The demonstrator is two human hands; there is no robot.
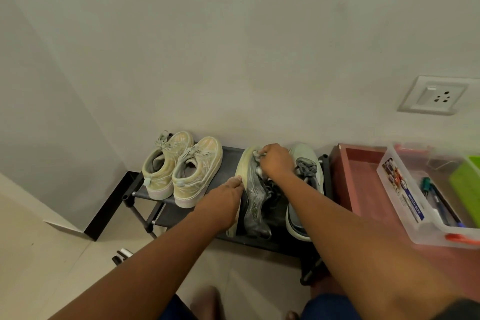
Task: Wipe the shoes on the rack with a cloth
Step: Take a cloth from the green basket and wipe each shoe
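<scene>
A low black shoe rack (pixel 228 161) stands against the wall. A pair of beige sneakers (pixel 179 169) sits on its left half. On the right half lies a grey and black shoe (pixel 253 200) tipped on its side, with its mate (pixel 306 171) upright beside it. My left hand (pixel 226 200) holds the tipped shoe by its pale sole edge. My right hand (pixel 276 162) grips a small whitish cloth (pixel 259 170) and presses it on the toe end of that shoe. Most of the cloth is hidden under my fingers.
A reddish tray or table (pixel 355 179) stands right of the rack, with a clear plastic box (pixel 405 189) of pens and a green container (pixel 467 182). A wall socket (pixel 433 95) is above. A dark skirting corner (pixel 109 205) lies left. My knees (pixel 207 301) are at the bottom.
</scene>
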